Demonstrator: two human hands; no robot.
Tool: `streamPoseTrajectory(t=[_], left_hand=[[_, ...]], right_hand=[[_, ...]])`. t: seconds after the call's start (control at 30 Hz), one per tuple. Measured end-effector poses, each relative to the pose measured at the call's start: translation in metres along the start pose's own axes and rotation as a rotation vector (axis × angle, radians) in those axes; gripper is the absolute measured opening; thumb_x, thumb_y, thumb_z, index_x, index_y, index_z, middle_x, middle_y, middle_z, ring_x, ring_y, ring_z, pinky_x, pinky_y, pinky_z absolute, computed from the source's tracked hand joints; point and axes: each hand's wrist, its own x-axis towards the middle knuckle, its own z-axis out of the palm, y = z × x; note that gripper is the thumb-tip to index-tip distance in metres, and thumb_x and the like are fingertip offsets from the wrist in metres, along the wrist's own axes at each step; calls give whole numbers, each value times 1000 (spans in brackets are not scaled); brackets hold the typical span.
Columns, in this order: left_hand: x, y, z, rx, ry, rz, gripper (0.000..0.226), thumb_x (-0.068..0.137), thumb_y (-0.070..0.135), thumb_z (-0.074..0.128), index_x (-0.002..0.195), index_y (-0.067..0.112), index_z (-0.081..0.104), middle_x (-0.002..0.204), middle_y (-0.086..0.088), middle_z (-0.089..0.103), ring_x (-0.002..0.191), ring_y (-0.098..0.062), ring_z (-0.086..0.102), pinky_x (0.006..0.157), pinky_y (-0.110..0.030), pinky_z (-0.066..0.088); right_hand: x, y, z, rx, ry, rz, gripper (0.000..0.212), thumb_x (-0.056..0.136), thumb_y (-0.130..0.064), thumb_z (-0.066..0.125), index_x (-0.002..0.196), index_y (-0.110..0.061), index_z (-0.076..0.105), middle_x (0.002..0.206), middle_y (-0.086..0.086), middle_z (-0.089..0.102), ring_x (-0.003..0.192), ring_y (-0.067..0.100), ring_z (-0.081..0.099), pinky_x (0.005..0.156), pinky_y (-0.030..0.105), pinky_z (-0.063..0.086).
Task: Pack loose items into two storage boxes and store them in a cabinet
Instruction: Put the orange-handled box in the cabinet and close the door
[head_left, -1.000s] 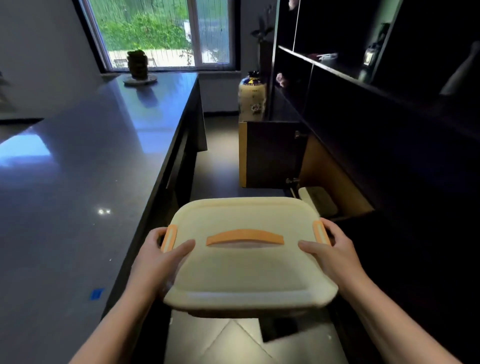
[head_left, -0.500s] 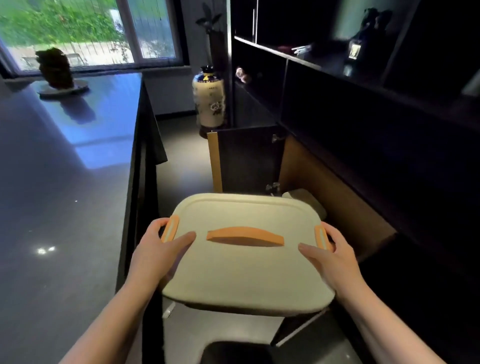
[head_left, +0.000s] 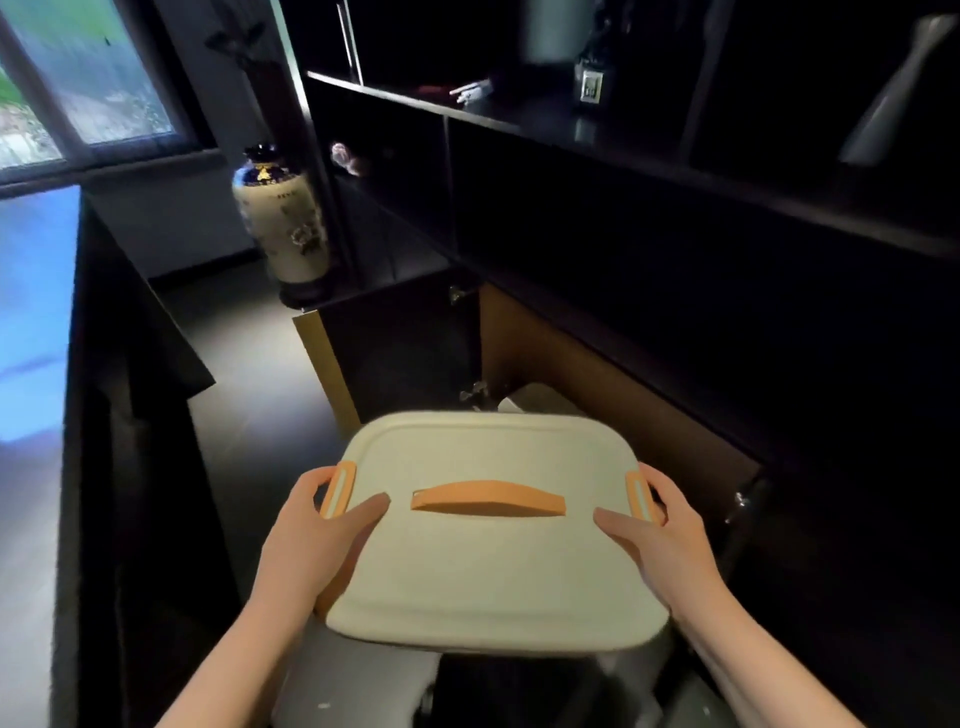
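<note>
I carry a cream storage box (head_left: 488, 566) with a closed lid, an orange top handle (head_left: 487, 498) and an orange side clip at each end. My left hand (head_left: 317, 540) grips its left end and my right hand (head_left: 660, 540) grips its right end, thumbs on the lid. The box is held in the air in front of an open low cabinet (head_left: 597, 384). Inside that cabinet a second pale box (head_left: 535, 400) shows just beyond the lid's far edge, mostly hidden.
The cabinet's open door (head_left: 363, 358) stands out into the aisle ahead. A dark shelf unit (head_left: 623, 171) with small items fills the right. A dark counter (head_left: 47, 322) runs along the left. A patterned vase (head_left: 280, 223) stands on the floor by the window.
My view has turned right, away from the counter and toward the cabinet. The box, still in both hands, has come closer to the open cabinet.
</note>
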Motion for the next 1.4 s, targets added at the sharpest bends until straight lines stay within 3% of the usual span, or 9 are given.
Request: streamPoseTrajectory(t=[0.27,0.47,0.63,0.7,0.87,1.0,1.13,1.3,1.4], left_hand=[[116,11,41,111,-217,40,62,72,64,65,123,36,43,112,8,57,94,-14,57,79,-35,50],[212,33,72,147,-466,157,70,78,50,68,136,33,33,120,9,49,98,-13,49,82,-35,46],[269,51,105,180,-672,264,73,75,36,76,135,30,36,107,16,49,100,-14,51,83,-33,44],[283,57,124,227,-753,284,71,74,33,77,134,30,38,101,19,49,99,-14,50,83,-34,44],[304,46,180,282,-916,233,83,69,33,81,136,33,33,116,11,51,106,-17,52,89,-39,46],[303,30,230,291,-950,168,79,74,24,79,136,32,31,93,24,50,76,0,49,68,-25,42],[320,13,291,333,-1007,163,73,76,21,77,134,31,33,79,14,53,61,-5,52,57,-18,40],[346,-27,368,380,-1058,90,75,68,26,81,125,41,35,75,1,66,69,-18,64,69,-35,52],[365,-57,414,359,-1085,77,85,52,38,80,125,41,38,93,-2,70,87,-27,66,85,-46,53]], right_hand=[[52,10,32,-49,196,84,67,73,-14,80,130,-31,50,117,-9,59,110,19,57,95,44,49],[83,22,78,-15,429,140,73,73,-13,80,134,-33,46,122,-11,57,116,18,53,97,40,47],[100,32,97,17,535,198,81,72,-9,80,140,-29,42,127,-8,53,117,16,48,93,31,40],[108,39,96,66,574,234,79,72,-3,78,138,-28,43,123,-6,54,114,17,50,90,30,40],[130,78,82,120,605,340,68,71,8,76,122,-32,53,108,-2,68,97,15,66,75,24,50],[154,113,69,128,633,363,69,65,17,75,108,-34,55,94,-9,67,78,-13,63,63,5,45],[181,171,59,167,664,420,73,64,14,78,113,-38,58,103,-3,71,104,19,65,84,26,52],[217,232,59,69,718,542,83,66,-11,85,128,-49,46,119,-14,62,114,16,58,97,46,47],[240,269,58,28,742,568,84,68,-13,84,135,-42,41,127,-8,56,117,20,54,100,52,46]])
